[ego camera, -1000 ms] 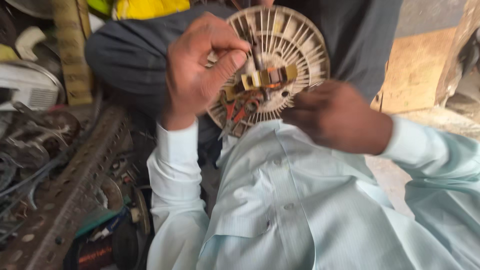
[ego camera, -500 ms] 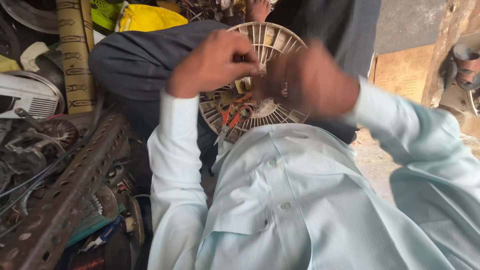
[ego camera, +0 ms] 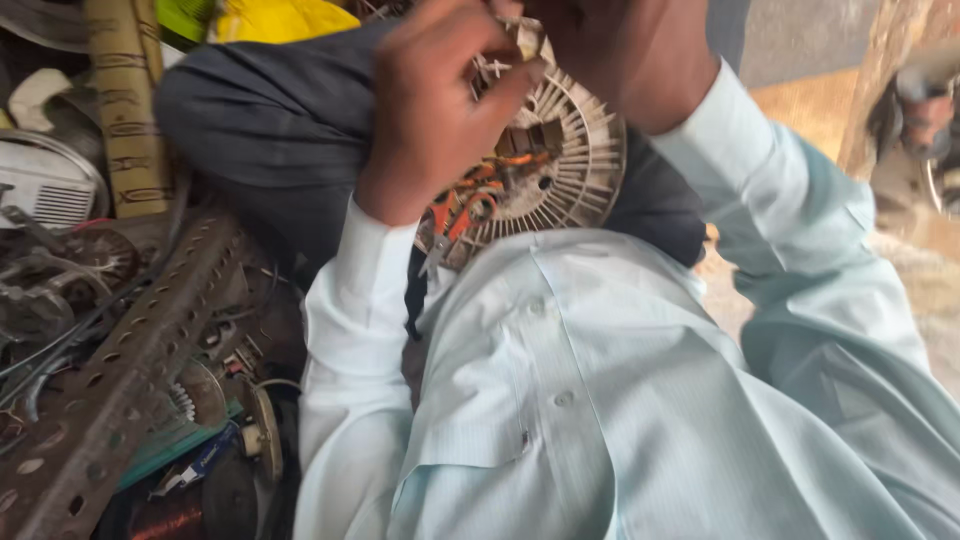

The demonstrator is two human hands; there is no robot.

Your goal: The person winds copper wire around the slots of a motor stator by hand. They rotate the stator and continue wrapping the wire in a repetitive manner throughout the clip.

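Nearest, my pale shirt front (ego camera: 600, 400) fills the lower view. Beyond it, my left hand (ego camera: 435, 110) pinches the top rim of the round white slotted motor housing (ego camera: 560, 165) resting on my dark-trousered lap. My right hand (ego camera: 620, 50) is cut off above; I cannot tell its fingers' grip. A perforated metal angle bar (ego camera: 130, 370) lies left among blurred scrap.

Both hands sit higher on the motor (ego camera: 560, 160) than a second ago. The left hand (ego camera: 440, 110), which a second ago pinched at the middle terminals, now grips the upper left rim, fingers curled over the fins. The right hand (ego camera: 620, 50), then low at the right edge, now covers the top of the disc. The orange wires (ego camera: 470, 205), hidden half a second ago, show again below the left hand.
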